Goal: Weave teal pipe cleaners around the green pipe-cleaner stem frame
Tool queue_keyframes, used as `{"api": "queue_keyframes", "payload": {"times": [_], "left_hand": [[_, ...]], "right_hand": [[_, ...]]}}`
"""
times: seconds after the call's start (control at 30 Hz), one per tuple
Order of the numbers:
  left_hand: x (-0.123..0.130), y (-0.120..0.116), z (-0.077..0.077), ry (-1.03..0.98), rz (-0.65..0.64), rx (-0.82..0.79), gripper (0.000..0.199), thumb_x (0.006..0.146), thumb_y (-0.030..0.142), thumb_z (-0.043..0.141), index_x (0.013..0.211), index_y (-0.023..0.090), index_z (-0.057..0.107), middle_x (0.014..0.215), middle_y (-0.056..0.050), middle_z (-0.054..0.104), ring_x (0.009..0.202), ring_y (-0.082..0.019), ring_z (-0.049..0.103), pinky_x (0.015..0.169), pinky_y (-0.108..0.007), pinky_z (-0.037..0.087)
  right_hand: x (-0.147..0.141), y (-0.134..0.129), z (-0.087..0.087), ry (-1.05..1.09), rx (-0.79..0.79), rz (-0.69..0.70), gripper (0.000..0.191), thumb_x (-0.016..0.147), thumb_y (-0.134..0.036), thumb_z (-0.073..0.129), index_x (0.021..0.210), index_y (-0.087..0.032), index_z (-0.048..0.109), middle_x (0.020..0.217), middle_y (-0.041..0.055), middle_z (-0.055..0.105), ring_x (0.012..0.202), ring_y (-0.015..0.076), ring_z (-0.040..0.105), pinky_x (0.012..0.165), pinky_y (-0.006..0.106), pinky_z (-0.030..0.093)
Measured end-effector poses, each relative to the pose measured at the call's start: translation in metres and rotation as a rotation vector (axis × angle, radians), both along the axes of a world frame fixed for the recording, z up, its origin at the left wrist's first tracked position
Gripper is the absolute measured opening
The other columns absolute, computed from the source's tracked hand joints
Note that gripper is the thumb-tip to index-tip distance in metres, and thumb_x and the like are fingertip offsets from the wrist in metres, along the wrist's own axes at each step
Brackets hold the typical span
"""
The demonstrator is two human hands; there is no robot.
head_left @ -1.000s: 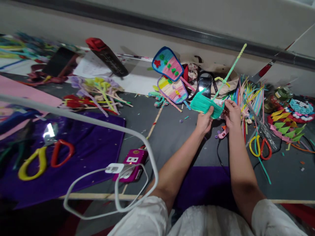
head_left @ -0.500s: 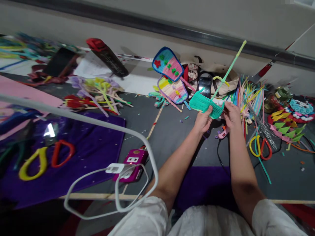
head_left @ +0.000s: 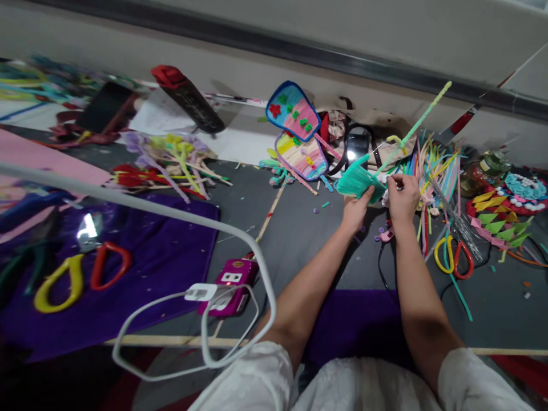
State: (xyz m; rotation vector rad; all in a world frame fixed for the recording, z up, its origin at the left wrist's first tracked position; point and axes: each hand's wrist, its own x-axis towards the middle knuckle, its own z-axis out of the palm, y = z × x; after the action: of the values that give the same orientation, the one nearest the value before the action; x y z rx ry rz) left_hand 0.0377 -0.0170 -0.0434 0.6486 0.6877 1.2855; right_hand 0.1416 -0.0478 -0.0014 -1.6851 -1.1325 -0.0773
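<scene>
My left hand (head_left: 355, 214) grips a teal craft panel (head_left: 353, 178) made of pipe cleaners set side by side, the thumb lying over its lower edge. From the panel a long light-green pipe-cleaner stem (head_left: 423, 120) slants up to the right, with a yellow piece (head_left: 394, 138) bent around it. My right hand (head_left: 403, 198) is closed in a pinch just right of the panel; what its fingertips hold is too small to make out. Below that hand lies a pink hot glue gun (head_left: 386, 235), partly hidden. Two finished colourful panels (head_left: 295, 111) lie beyond my left hand.
To the right are red-and-yellow scissors (head_left: 454, 254), loose pipe cleaners (head_left: 445, 165) and a glass jar (head_left: 490, 166). At left, larger scissors (head_left: 110, 265) rest on purple cloth (head_left: 171, 297). A white cable (head_left: 192, 220) loops near a magenta power strip (head_left: 237, 271). A dark bottle (head_left: 192, 103) stands behind.
The teal panel has tilted and shifted slightly right, its stem leaning further right. My right hand has turned and its fingers have curled into a tighter pinch.
</scene>
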Motion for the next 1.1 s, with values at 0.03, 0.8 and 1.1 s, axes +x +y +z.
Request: {"api": "queue_keyframes", "payload": {"times": [0.03, 0.8, 1.1], "left_hand": [[0.000, 0.000, 0.000, 0.017, 0.022, 0.052, 0.033, 0.062, 0.034, 0.090, 0.090, 0.025, 0.076, 0.103, -0.003, 0.078, 0.109, -0.022, 0.070, 0.103, -0.035, 0.050], [-0.011, 0.008, 0.007, -0.190, -0.177, -0.057, 0.042, 0.060, 0.036, 0.094, 0.092, 0.019, 0.073, 0.099, -0.006, 0.078, 0.104, -0.027, 0.073, 0.103, -0.044, 0.054], [-0.005, -0.002, 0.005, 0.166, 0.095, 0.190, 0.025, 0.063, 0.032, 0.090, 0.082, 0.022, 0.075, 0.092, -0.004, 0.078, 0.103, -0.024, 0.071, 0.103, -0.038, 0.049]], "right_hand": [[0.001, 0.000, 0.001, 0.023, -0.009, 0.002, 0.014, 0.085, -0.032, 0.061, 0.081, -0.020, 0.068, 0.087, 0.0063, 0.066, 0.082, 0.0200, 0.058, 0.083, 0.037, 0.050], [0.002, 0.006, -0.001, 0.858, 0.032, 0.458, 0.033, 0.073, -0.051, 0.074, 0.082, -0.022, 0.060, 0.069, -0.0056, 0.059, 0.057, 0.0090, 0.050, 0.054, 0.022, 0.044], [0.000, 0.001, 0.003, 0.170, -0.058, 0.038, 0.021, 0.084, -0.038, 0.065, 0.075, -0.021, 0.057, 0.073, 0.0000, 0.063, 0.064, 0.0144, 0.054, 0.071, 0.031, 0.046]]}}
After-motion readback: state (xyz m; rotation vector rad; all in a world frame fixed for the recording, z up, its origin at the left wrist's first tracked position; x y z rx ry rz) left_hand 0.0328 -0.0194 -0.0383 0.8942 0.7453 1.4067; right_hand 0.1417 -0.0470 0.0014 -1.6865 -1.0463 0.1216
